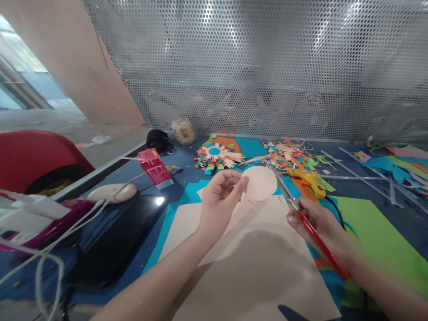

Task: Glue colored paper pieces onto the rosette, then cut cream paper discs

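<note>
My left hand [223,200] pinches the left edge of a round cream paper disc [260,183] between thumb and fingers. Red-handled scissors [314,234] are gripped in my right hand [319,223], their metal blades pointing up and left toward the disc's right edge. Whether the blades touch the disc I cannot tell. Beneath both hands lie large cream paper sheets [267,272], with blue paper [157,243] showing under them. Thin cream offcuts lie just below the disc.
Behind are a layered paper flower [215,152], a heap of paper scraps [287,156] and a yellow glue gun [307,180]. Green paper [377,236] lies right. Left are a pink drink carton [155,168], a mouse [112,193], a black tablet-like slab [117,245] and white cables.
</note>
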Action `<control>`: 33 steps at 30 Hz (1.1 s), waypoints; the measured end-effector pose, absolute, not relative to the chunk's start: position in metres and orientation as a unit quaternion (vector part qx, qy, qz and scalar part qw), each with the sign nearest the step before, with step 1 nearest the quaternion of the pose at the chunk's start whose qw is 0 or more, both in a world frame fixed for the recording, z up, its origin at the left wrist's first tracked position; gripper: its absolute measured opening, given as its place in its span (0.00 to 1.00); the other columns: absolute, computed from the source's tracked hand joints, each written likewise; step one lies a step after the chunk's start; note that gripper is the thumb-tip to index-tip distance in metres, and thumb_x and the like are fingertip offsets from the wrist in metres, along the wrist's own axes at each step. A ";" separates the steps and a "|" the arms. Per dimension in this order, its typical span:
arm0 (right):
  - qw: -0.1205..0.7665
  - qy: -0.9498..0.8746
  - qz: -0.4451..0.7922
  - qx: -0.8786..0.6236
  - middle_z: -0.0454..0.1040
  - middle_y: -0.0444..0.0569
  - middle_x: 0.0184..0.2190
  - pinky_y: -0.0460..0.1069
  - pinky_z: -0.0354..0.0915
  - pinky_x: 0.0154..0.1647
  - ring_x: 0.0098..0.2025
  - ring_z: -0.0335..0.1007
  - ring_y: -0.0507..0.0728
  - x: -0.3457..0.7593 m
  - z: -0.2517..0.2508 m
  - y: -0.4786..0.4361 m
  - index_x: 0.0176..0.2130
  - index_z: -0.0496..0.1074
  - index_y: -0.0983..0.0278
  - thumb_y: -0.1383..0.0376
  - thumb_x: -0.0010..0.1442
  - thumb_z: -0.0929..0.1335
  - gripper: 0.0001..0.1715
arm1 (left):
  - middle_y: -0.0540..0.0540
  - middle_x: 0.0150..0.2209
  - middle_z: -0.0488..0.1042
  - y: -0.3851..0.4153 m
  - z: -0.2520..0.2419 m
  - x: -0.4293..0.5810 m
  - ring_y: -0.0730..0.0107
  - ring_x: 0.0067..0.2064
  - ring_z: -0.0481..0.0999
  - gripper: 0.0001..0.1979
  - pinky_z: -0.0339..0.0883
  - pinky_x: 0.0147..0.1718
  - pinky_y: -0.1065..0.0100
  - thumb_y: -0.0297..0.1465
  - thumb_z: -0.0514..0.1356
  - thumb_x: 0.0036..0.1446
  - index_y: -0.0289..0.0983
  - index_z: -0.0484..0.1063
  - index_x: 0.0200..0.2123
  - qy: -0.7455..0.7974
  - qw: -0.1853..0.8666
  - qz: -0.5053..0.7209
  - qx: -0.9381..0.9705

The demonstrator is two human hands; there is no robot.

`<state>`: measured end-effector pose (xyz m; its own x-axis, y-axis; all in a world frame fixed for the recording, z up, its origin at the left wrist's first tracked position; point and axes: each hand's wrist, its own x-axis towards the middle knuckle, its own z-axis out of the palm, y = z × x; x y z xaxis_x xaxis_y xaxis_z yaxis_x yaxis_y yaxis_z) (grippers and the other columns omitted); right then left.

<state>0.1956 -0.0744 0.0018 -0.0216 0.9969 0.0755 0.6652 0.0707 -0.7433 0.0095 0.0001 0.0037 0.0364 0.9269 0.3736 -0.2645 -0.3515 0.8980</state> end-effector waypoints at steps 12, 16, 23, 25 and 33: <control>0.320 -0.658 0.271 -0.626 0.62 0.41 0.20 0.47 0.55 0.19 0.20 0.57 0.52 0.201 -0.003 -0.076 0.30 0.61 0.60 0.50 0.55 0.64 0.17 | 0.54 0.18 0.68 -0.002 0.005 0.010 0.79 0.20 0.66 0.07 0.59 0.18 0.75 0.32 0.64 0.48 0.36 0.69 0.27 0.307 0.477 0.622 0.540; 0.335 -0.632 0.308 -0.628 0.59 0.40 0.19 0.46 0.52 0.18 0.19 0.52 0.50 0.196 0.003 -0.079 0.30 0.60 0.61 0.51 0.56 0.63 0.16 | 0.54 0.19 0.69 -0.003 0.006 0.010 0.79 0.21 0.67 0.08 0.61 0.19 0.75 0.33 0.64 0.47 0.36 0.68 0.26 0.296 0.488 0.615 0.544; 0.374 -0.578 0.327 -0.647 0.54 0.38 0.19 0.46 0.48 0.19 0.20 0.49 0.49 0.189 0.006 -0.082 0.29 0.60 0.60 0.50 0.54 0.64 0.17 | 0.53 0.20 0.69 -0.004 0.007 0.009 0.79 0.21 0.68 0.07 0.62 0.19 0.75 0.32 0.63 0.49 0.37 0.68 0.26 0.301 0.484 0.610 0.550; 0.368 -0.581 0.336 -0.644 0.54 0.39 0.19 0.46 0.48 0.18 0.20 0.49 0.49 0.190 0.005 -0.081 0.29 0.60 0.60 0.51 0.55 0.64 0.16 | 0.53 0.20 0.69 -0.004 0.006 0.009 0.79 0.21 0.68 0.06 0.62 0.19 0.76 0.31 0.63 0.50 0.37 0.68 0.27 0.299 0.485 0.611 0.550; 0.362 -0.598 0.289 -0.654 0.53 0.37 0.17 0.45 0.48 0.17 0.18 0.47 0.49 0.189 0.007 -0.081 0.28 0.60 0.60 0.50 0.53 0.64 0.17 | 0.54 0.19 0.68 -0.003 0.006 0.009 0.80 0.21 0.67 0.04 0.62 0.20 0.77 0.28 0.62 0.50 0.36 0.68 0.27 0.295 0.481 0.615 0.551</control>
